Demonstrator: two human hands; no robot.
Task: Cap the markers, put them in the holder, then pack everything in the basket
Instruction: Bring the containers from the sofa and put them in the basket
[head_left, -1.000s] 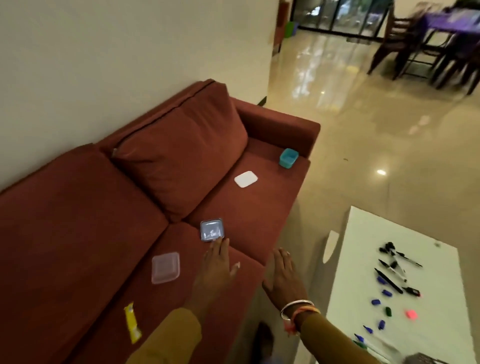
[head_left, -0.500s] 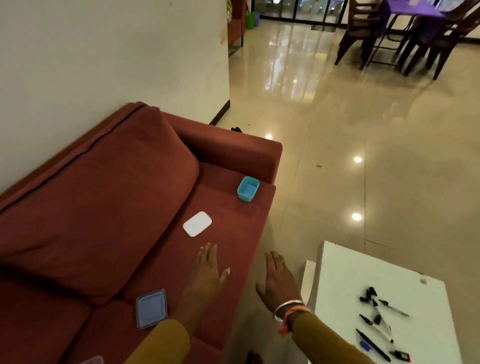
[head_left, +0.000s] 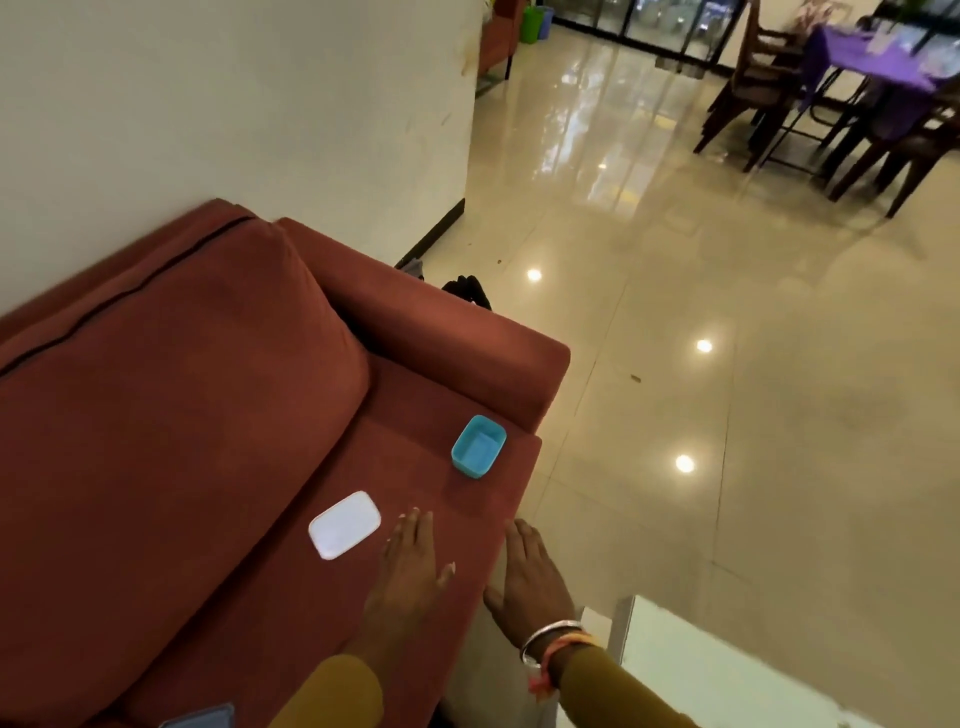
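Rust-red sofa (head_left: 223, 467) now fills the view as both spread, empty hands, left hand (head_left: 410, 566) and right hand (head_left: 530, 577), have advanced toward the blue tub (head_left: 478, 446) near its armrest, the markers gone from sight, so capping waits.

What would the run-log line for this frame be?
hands: left hand open, right hand open, both empty | sofa: blue tub, white lid | markers: out of view

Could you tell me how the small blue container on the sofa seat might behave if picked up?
The blue container looks like thin plastic and sits open and empty, so probably light and stiff. Its low, flat-bottomed shape suggests it won't roll. On the soft sofa cushion, a push might tip it rather than slide it.
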